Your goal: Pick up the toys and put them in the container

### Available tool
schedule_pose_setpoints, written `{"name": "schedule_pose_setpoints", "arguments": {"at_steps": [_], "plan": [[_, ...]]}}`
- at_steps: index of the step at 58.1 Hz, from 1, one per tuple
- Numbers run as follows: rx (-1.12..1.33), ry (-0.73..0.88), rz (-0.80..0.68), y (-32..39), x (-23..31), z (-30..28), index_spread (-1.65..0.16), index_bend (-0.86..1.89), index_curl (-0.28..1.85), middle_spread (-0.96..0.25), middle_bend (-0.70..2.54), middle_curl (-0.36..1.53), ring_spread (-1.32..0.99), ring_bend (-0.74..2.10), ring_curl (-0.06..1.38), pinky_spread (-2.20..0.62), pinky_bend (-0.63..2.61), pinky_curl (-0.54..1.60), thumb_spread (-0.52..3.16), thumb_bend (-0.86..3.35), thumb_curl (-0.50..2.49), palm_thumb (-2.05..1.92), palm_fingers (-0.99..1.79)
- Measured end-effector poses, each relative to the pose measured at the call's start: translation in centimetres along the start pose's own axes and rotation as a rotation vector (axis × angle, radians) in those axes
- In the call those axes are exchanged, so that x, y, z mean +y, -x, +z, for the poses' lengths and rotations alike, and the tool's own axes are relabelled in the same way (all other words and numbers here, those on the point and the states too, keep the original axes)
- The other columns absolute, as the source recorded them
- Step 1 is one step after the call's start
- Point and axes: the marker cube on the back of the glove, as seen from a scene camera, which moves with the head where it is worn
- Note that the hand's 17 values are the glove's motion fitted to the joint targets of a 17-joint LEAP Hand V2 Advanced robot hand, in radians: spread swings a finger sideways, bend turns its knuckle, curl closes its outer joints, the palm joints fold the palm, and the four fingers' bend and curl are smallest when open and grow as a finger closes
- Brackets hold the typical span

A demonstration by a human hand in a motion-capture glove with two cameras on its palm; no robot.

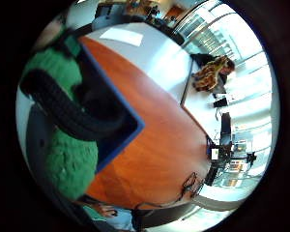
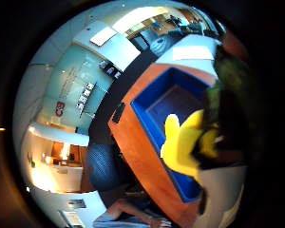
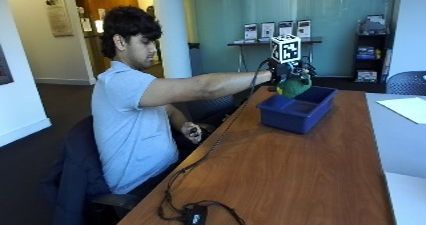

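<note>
While I am watching from across the table, my gloved right hand (image 3: pixel 285 71) is holding a fuzzy green plush toy (image 3: pixel 293 86) with yellow parts, fingers curled round it; the toy is hanging directly above the near end of the blue rectangular plastic container (image 3: pixel 297 115), not yet inside; the container's long axis is running away from the seated person along the brown wooden table (image 3: pixel 279 170), so the drop I am judging next is straight down, with no sideways shift needed; the palm views are showing the green fuzz (image 1: pixel 70 159) and a yellow part (image 2: pixel 183 142) close against the palm, with the blue bin below; the bare hand is resting low by the lap, idle; on the far glass wall, red letters are showing only in part, and I cannot read the posters.
</note>
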Motion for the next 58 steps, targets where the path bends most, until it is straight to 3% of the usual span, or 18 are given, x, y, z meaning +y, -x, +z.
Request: {"name": "schedule_pose_setpoints", "arguments": {"at_steps": [5,8,14,26,31,35,39,43,46,58], "plan": [[-0.059,0.091,-0.100,0.0,0.5,0.6,-0.33,0.31,0.78,-0.06,0.20,0.54,-0.15,0.55,0.53,-0.22,1.21,0.55,1.62,1.41,0.36,-0.17,-0.11],[-0.040,0.096,-0.092,-0.2,0.5,0.7,-0.35,0.28,0.71,-0.03,0.15,0.49,-0.11,0.38,0.45,-0.14,1.14,0.49,1.60,1.27,0.27,-0.22,-0.18],[-0.030,0.083,-0.081,-1.5,1.3,-0.3,-0.36,0.26,0.64,0.00,0.13,0.44,-0.06,0.25,0.36,-0.04,1.05,0.43,1.57,0.99,0.14,-0.23,-0.13],[0.018,0.053,-0.060,-4.7,4.8,-4.3,-0.35,0.23,0.58,0.02,0.12,0.36,-0.01,0.18,0.33,0.04,0.95,0.37,1.48,0.52,0.03,-0.19,-0.09],[0.101,0.034,0.094,-7.3,6.3,-5.5,-0.35,0.22,0.56,0.02,0.14,0.34,-0.01,0.18,0.33,0.06,0.92,0.36,1.46,0.37,0.02,-0.16,-0.08],[0.097,0.037,0.008,-8.3,7.9,-6.2,-0.35,0.22,0.54,0.02,0.14,0.33,-0.01,0.19,0.33,0.06,0.89,0.35,1.44,0.27,0.02,-0.14,-0.06],[0.124,0.069,0.088,-10.4,9.3,-6.6,-0.35,0.23,0.53,0.01,0.14,0.32,0.00,0.19,0.32,0.07,0.88,0.35,1.43,0.19,0.02,-0.12,-0.05],[0.121,0.144,-0.043,-11.2,10.9,-6.8,-0.34,0.23,0.53,0.01,0.15,0.31,-0.01,0.19,0.32,0.07,0.87,0.34,1.43,0.11,0.04,-0.11,-0.05],[0.138,0.171,-0.037,-11.3,11.5,-7.0,-0.34,0.25,0.52,0.01,0.14,0.30,-0.01,0.17,0.32,0.07,0.86,0.34,1.42,0.06,0.04,-0.10,-0.07],[0.133,0.114,-0.080,-11.8,13.0,-7.5,-0.34,0.23,0.49,0.00,0.13,0.26,-0.02,0.16,0.29,0.07,0.85,0.34,1.41,-0.05,0.07,-0.10,-0.10]]}}
